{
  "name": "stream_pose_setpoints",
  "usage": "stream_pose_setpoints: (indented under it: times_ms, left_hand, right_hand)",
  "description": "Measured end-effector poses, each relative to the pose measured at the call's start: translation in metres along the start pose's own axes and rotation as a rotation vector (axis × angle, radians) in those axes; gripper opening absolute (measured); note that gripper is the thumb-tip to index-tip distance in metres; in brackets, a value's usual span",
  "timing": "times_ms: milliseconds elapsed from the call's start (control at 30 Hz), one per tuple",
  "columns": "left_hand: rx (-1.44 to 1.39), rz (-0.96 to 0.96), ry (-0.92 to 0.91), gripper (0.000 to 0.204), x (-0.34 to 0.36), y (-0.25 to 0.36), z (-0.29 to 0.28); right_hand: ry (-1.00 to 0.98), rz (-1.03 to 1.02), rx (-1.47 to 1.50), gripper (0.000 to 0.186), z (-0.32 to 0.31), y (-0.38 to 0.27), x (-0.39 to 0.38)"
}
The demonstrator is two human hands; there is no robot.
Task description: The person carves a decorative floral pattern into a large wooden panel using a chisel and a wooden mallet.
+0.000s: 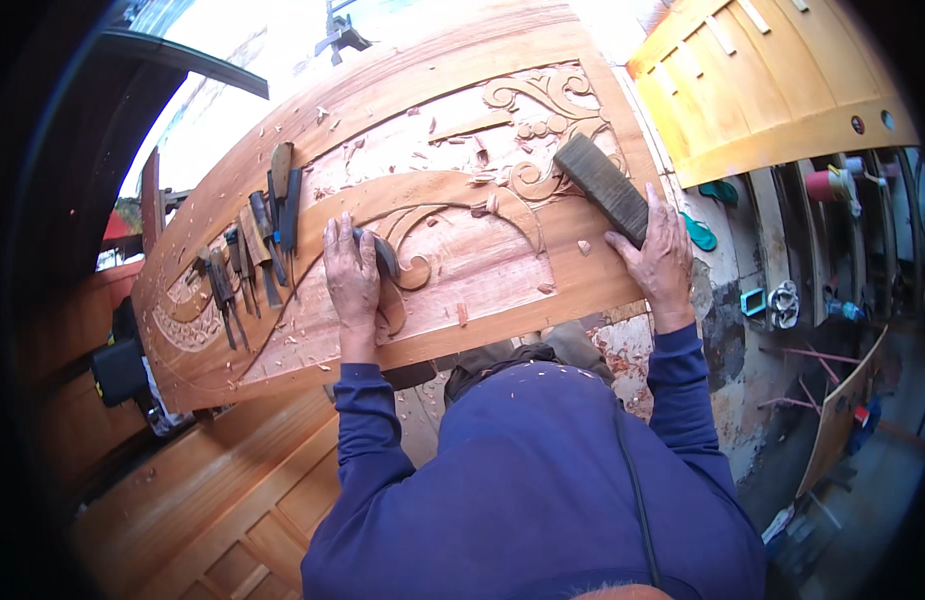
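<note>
A large wooden panel (462, 345) with carved scrolls and leaf relief lies in front of me. My left hand (352, 285) rests flat on its near middle, fingers stretched out. Beside its thumb is a dark curved piece (386, 256); I cannot make out its kind. At the panel's right side my right hand (666, 258) has its thumb and fingers on either side of the lower end of a dark, rectangular wooden block (600, 185). The block lies slanted over the carved corner. Several carving chisels (261, 242) lie in a row left of my left hand.
Wood chips (462, 314) are scattered over the panel. A clamp (340, 38) stands at the far edge. Another pale wooden panel (762, 80) is at the far right, with green slippers (699, 232) below it. Panelled woodwork (267, 500) lies at the lower left.
</note>
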State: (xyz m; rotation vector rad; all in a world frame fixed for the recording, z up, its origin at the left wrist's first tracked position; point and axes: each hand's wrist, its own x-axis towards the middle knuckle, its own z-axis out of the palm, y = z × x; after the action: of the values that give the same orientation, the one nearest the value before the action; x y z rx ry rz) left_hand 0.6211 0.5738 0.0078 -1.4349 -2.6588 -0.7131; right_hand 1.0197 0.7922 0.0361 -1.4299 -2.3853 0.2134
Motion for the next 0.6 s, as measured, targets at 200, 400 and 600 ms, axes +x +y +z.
stream_pose_setpoints:
  times_ms: [200,400,600]
  left_hand:
    - [0.04,-0.024,0.087,0.051,-0.002,-0.001,0.001]
    - [0.04,-0.014,0.091,0.051,-0.001,-0.003,0.004]
    - [0.021,0.006,0.094,0.053,-0.004,-0.008,0.007]
  right_hand:
    - [-0.183,0.068,-0.006,0.071,-0.02,0.014,-0.005]
    - [-0.195,0.291,0.592,0.05,-0.035,0.03,-0.001]
    - [-0.05,0.502,1.687,0.052,-0.081,0.013,-0.014]
